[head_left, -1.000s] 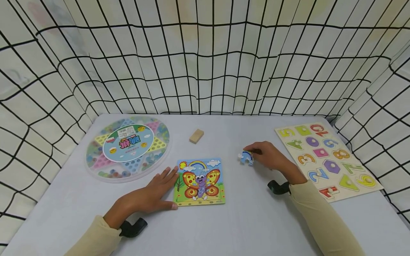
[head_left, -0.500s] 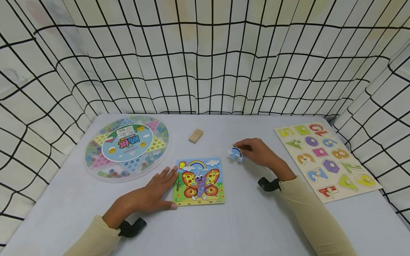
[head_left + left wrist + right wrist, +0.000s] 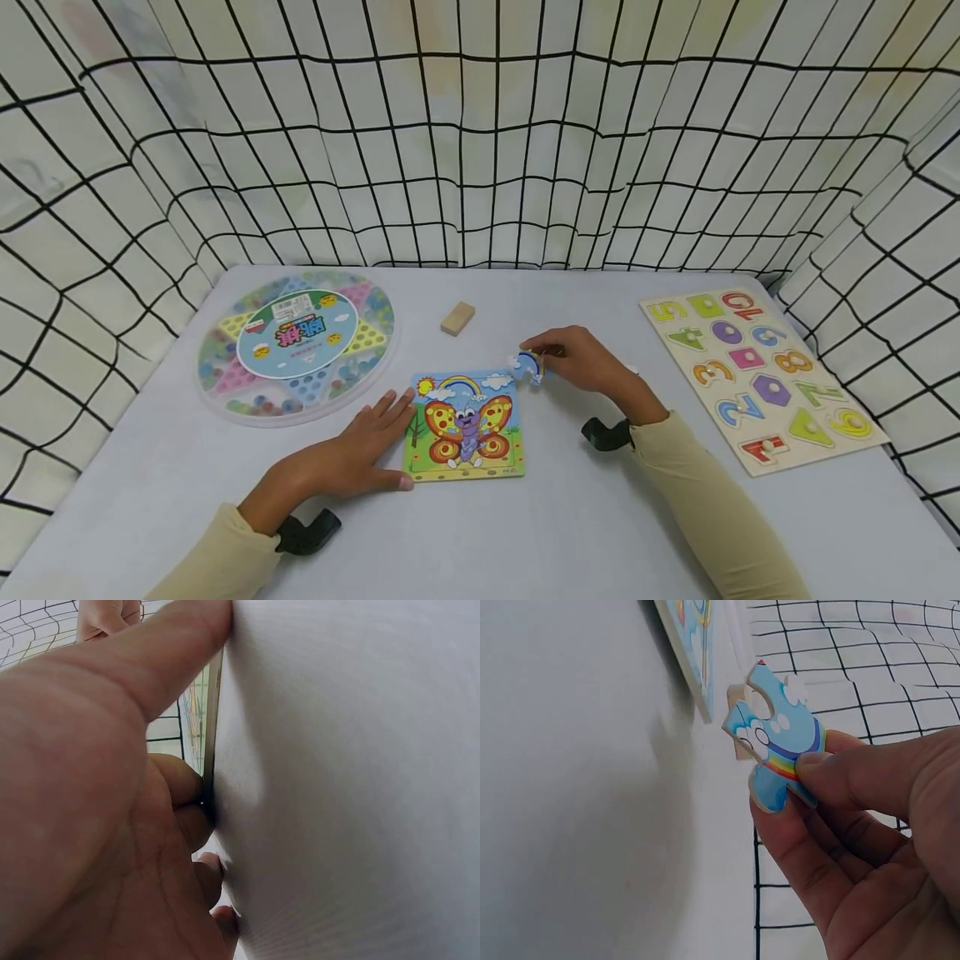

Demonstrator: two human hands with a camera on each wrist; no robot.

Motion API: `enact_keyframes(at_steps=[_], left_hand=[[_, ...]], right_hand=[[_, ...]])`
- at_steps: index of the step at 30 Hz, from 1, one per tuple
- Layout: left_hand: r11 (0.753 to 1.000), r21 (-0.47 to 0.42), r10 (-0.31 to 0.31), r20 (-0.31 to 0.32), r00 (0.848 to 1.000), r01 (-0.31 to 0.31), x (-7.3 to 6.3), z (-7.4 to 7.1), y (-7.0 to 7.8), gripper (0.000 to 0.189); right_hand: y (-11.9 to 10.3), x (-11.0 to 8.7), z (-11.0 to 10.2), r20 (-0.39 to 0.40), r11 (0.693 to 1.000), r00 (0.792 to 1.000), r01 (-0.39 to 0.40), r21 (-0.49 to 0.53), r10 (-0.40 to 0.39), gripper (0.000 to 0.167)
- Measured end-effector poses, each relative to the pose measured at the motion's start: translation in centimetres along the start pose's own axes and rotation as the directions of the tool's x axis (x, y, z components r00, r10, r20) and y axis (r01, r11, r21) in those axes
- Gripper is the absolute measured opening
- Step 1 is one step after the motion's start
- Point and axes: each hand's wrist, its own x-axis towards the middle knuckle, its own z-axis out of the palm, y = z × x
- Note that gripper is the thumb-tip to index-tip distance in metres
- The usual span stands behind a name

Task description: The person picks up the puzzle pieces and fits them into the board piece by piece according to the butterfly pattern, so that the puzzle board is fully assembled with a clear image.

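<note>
My right hand [image 3: 588,365] pinches a blue jigsaw piece [image 3: 784,739] between thumb and fingers. A rainbow and white clouds are printed on it. In the head view this piece overlaps the upper right corner of the square butterfly puzzle [image 3: 471,437], which lies flat on the table. My left hand [image 3: 348,457] rests at the puzzle's left side with fingers spread, fingertips at its edge and thumb by the lower left corner. The left wrist view shows the puzzle's side edge [image 3: 214,720] against the fingers.
A round board game box [image 3: 300,346] stands at the left. Behind the puzzle lies a small wooden block [image 3: 457,318]. A wooden number and shape board [image 3: 768,387] lies at the right. Black netting over white cloth encloses the back and sides.
My right hand has carried the jigsaw piece leftward to the corner of the butterfly puzzle. My left hand has stayed at the puzzle's left edge.
</note>
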Motion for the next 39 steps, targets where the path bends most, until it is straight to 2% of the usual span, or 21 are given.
enact_keyframes(at_steps=[7,16,25,28,35,39], left_hand=[[1.000,-0.011,0.008,-0.001,1.000,-0.008,-0.2,-0.1,-0.1,0.099],[1.000,0.002,0.009,-0.003,1.000,-0.009,0.1,0.0,-0.1,0.100],[1.000,0.003,0.005,0.002,1.000,-0.005,-0.1,-0.2,0.1,0.099],[1.000,-0.010,0.010,0.001,1.000,-0.010,0.0,-0.3,0.1,0.099],[1.000,0.010,-0.024,0.020,0.999,0.024,0.1,0.0,-0.1,0.100],[1.000,0.015,-0.013,0.020,1.000,0.013,0.3,0.1,-0.3,0.100]], right_hand=[[-1.0,1.0,0.8,0.049,1.000,0.999,0.018,-0.006,-0.018,0.029],[-2.3,2.3,2.2,0.074,1.000,0.997,0.011,-0.002,-0.011,0.028],[-2.9,2.9,3.1,0.077,0.999,0.996,0.053,-0.005,-0.052,0.028],[-3.1,3.1,3.6,0.080,0.999,0.996,0.046,-0.007,-0.046,0.028],[-3.6,3.7,4.9,0.101,1.000,0.995,0.027,-0.003,-0.027,0.028],[-3.7,3.9,5.6,0.106,1.000,0.994,0.021,-0.004,-0.020,0.027]])
